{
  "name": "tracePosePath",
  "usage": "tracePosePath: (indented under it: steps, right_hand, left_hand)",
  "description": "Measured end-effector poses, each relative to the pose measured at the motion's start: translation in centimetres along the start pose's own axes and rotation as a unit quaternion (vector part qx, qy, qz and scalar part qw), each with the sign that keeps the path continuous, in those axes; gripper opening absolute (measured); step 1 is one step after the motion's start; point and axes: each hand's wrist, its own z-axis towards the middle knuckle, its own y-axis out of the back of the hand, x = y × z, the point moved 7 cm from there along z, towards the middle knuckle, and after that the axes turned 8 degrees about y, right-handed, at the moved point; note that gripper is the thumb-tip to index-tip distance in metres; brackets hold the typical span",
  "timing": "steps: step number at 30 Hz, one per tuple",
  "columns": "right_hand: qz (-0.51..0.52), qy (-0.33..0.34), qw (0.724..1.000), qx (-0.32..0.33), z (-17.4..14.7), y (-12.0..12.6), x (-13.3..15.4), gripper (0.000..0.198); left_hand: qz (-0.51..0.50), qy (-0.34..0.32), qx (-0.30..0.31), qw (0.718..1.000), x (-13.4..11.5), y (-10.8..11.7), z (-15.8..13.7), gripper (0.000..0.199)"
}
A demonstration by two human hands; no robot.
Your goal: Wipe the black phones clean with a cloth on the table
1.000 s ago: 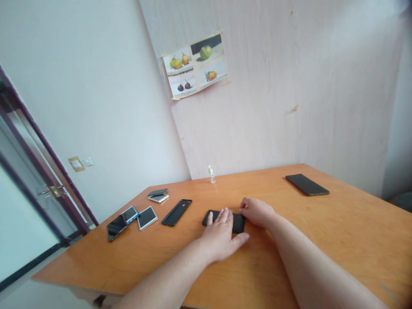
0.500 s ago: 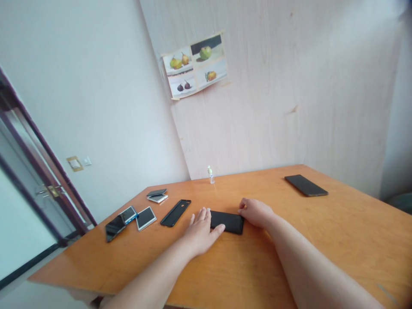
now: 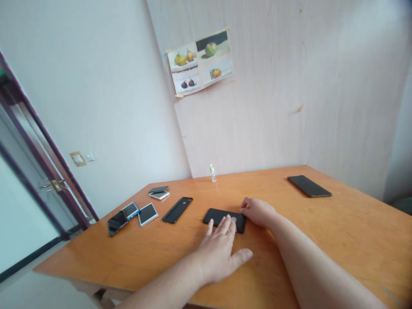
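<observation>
A black smartphone lies flat on the wooden table in front of me. My left hand is open, its fingers stretched over the near right part of the phone and its thumb spread out to the right. At the phone's far right corner, my right hand is closed, with curled fingers and the thumb against the edge. A black phone case lies to the left of the phone, its hollow side up.
Several phones lie on the left: a white one, a dark one overlapping a blue-edged one, and a small stack. A small pump bottle stands at the back. A black tablet-like slab lies far right.
My left hand has slid from the phone's left end toward its right and nearer to me, uncovering the left end. My right hand stays at the corner. The view has shifted slightly.
</observation>
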Motion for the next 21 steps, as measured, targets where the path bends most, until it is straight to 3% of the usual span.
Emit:
tracePosePath:
  steps: [4, 6, 9, 16, 18, 21]
  right_hand:
    - [0.002, -0.002, 1.000, -0.001, 0.1, -0.2, -0.2, 0.022]
    - [0.002, -0.005, 1.000, -0.001, 0.2, -0.2, -0.2, 0.022]
    - [0.003, -0.006, 1.000, 0.001, 0.3, -0.3, -0.3, 0.023]
    - [0.002, 0.001, 1.000, 0.001, 0.1, -0.2, -0.1, 0.022]
    - [0.002, 0.002, 1.000, 0.000, 0.0, -0.1, -0.1, 0.022]
    - [0.004, 0.001, 1.000, -0.001, 0.0, -0.1, -0.1, 0.023]
  left_hand:
    - [0.015, 0.116, -0.014, 0.993, 5.4, 0.9, 0.2, 0.090]
    - [0.019, 0.142, -0.016, 0.990, 6.5, 1.0, 0.3, 0.092]
    - [0.019, 0.116, -0.011, 0.993, 5.0, 0.7, 0.5, 0.092]
    - [-0.018, -0.060, 0.006, 0.998, -3.3, -0.6, 0.1, 0.090]
    - [-0.015, -0.067, 0.008, 0.998, -3.3, -0.5, 0.0, 0.088]
    - [-0.004, -0.007, 0.008, 1.000, -0.4, 0.0, 0.2, 0.086]
